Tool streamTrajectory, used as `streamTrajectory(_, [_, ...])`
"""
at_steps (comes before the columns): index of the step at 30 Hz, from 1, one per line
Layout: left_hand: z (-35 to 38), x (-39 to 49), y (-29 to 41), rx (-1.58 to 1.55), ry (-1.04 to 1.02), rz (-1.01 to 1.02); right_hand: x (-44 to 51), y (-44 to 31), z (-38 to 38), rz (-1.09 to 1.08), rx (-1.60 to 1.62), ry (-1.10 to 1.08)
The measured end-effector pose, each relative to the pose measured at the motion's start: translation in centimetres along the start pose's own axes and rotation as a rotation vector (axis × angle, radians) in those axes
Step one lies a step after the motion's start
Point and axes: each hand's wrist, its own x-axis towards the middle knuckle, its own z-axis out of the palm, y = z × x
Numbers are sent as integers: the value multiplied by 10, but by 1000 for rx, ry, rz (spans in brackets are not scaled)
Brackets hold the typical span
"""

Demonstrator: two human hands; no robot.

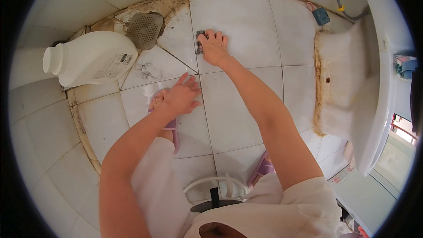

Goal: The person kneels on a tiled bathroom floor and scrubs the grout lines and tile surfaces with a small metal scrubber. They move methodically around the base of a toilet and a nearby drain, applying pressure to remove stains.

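My right hand [215,47] presses a dark steel-wool scouring pad [200,50] against a white floor tile [238,33]. Most of the pad is covered by my palm and fingers. My left hand [185,95] hovers with fingers apart over the floor, near my slippered foot, and holds nothing. Beyond it, a tangle of dark hair [145,71] lies on a tile. A square perforated drain cover [144,31] sits in the stained corner, up and left of both hands.
A large white plastic bottle [99,58], uncapped and bearing a printed label, stands at the left wall. The toilet base [343,79] rises on the right, with brown staining along its foot. A blue-green block [321,16] lies behind it. Purple slippers [265,167] are on my feet.
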Motion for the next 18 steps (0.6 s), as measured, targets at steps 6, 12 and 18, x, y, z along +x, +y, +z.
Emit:
streamTrajectory(6, [-4,-10,-2,-24,6,-19,-31,1,15,-147,30,-69])
streamTrajectory(12, [2,-7,0,-28,7,-15,-7,9,17,-71,-16,56])
streamTrajectory(18, [6,-11,-2,-29,12,-11,-17,12,18,-91,-40,140])
